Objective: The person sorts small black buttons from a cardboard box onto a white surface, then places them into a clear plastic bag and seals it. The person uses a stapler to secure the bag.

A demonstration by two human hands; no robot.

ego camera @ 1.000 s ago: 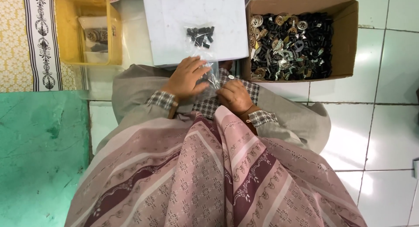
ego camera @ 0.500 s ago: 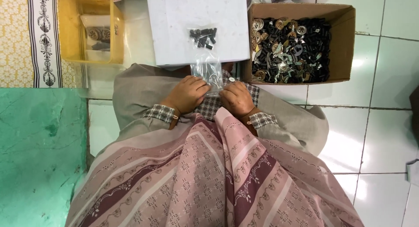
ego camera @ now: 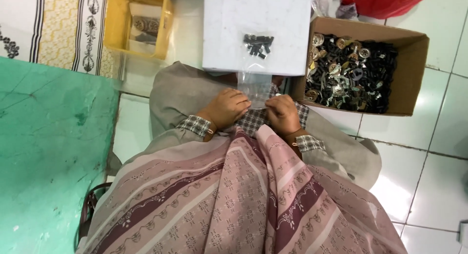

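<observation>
My left hand (ego camera: 226,107) and my right hand (ego camera: 282,112) are both closed on the lower edge of a small clear plastic bag (ego camera: 254,85), fingers pinched on the thin film, over my lap. The bag reaches up to the white board (ego camera: 258,29), where a few small black parts (ego camera: 258,43) lie. I think the slippery film can slide from my pinch, or the bag can brush the parts off the board toward the cardboard box (ego camera: 358,68).

Probably home workshop — tiled floor (ego camera: 438,151), parts box (ego camera: 412,63).
</observation>
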